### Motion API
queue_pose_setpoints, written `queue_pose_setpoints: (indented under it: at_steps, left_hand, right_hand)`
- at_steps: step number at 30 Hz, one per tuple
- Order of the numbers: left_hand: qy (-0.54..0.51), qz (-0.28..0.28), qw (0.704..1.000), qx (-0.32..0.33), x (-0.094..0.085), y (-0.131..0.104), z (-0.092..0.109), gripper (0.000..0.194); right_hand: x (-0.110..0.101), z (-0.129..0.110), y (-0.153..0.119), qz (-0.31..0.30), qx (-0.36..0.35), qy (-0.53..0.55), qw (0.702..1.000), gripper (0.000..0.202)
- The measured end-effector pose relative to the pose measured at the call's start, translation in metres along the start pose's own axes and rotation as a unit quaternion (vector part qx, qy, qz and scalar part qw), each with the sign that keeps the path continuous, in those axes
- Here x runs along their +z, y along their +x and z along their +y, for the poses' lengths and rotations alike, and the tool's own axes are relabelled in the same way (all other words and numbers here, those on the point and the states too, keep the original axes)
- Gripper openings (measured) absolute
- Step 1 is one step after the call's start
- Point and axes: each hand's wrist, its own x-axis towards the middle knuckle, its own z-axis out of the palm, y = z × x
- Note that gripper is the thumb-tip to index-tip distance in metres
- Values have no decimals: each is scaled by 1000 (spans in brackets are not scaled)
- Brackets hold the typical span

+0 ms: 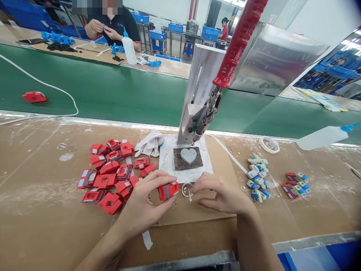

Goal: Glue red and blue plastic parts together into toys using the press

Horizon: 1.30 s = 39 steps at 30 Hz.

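Note:
My left hand [143, 201] grips a red toy car piece [167, 191] with a grey band, held between thumb and fingers. Just right of it, a small clear dish [186, 189] sits on the cardboard with a white-tipped swab [190, 198] leaning at its edge. My right hand [221, 194] hovers beside the dish, thumb and fingers apart, nothing visible between them. Behind both hands stands a toggle press with a red handle [239, 41]. Under it, a grey heart-shaped block [188, 155] rests on a dark plate [180, 166].
Several red car pieces [105, 181] lie heaped at left, near a white glove [150, 143]. To the right are small white-blue parts [257, 177], red-blue parts [296, 184], a tape roll [269, 145] and a squeeze bottle [323, 137]. Across the green belt [118, 90] sits a co-worker [124, 22].

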Motion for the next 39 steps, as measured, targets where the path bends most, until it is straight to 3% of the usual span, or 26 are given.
queue_pose_setpoints:
  at_steps: [2,4,5,6,7,8,9,10,13,14,16,20,24,26,28,31,33,36,39]
  left_hand:
    - [-1,4,1000,1,-1,0,-1,28]
    - [-5,6,1000,3,-4,-1,-4,27]
    - [-8,7,1000,5,-5,-2,-6,27]
    - [-12,11,1000,4,-7,-3,-8,27]
    - [-17,17,1000,-2,-8,-4,-10,26]
    - [-24,21,999,-10,-10,-5,-13,25]
    - [-33,26,999,-25,-11,-5,-14,24]
    - [-46,25,998,-41,-11,-6,-15,23]
    - [-91,31,990,-103,-9,-9,-14,22]
    - [-104,40,986,-122,-8,-9,-12,22]
    - [-124,60,979,-147,-5,-11,-9,21]
    - [-136,22,980,-142,-5,-9,-14,28]
    - [-145,28,983,-112,-4,-9,-21,31]
    - [-164,30,981,-100,-1,-9,-20,30]
    - [-196,26,976,-87,2,-8,-17,30]
    - [-228,15,969,-92,7,-5,-13,32]
    - [-232,6,967,-103,10,-4,-12,34]
    - [-232,-1,967,-103,12,-4,-12,36]
    - [-228,2,969,-97,10,-6,-15,36]
  right_hand:
    - [-13,2,-14,64,15,28,997,28]
    - [-27,9,-34,241,44,35,969,19]
    - [-35,13,-46,363,61,26,929,14]
    - [-42,16,-61,484,78,9,871,9]
    - [-49,19,-76,580,101,-19,808,9]
    - [-54,21,-92,631,133,-58,762,12]
    - [-59,21,-108,634,177,-105,746,16]
    - [-61,20,-124,589,230,-157,758,18]
    - [-55,13,-163,339,358,-277,825,21]
    - [-49,12,-171,280,375,-293,834,21]
    - [-36,12,-178,226,391,-303,839,21]
    - [-18,23,-170,190,402,-339,829,26]
    - [-20,32,-164,155,399,-353,832,25]
    - [-23,30,-167,189,368,-320,852,23]
    - [-25,24,-164,278,307,-259,873,27]
    - [-24,5,-134,448,185,-86,871,34]
    - [-19,-12,-92,493,73,82,863,26]
    - [-6,-34,-18,431,-45,303,849,22]
    - [8,-41,35,348,-60,437,827,24]
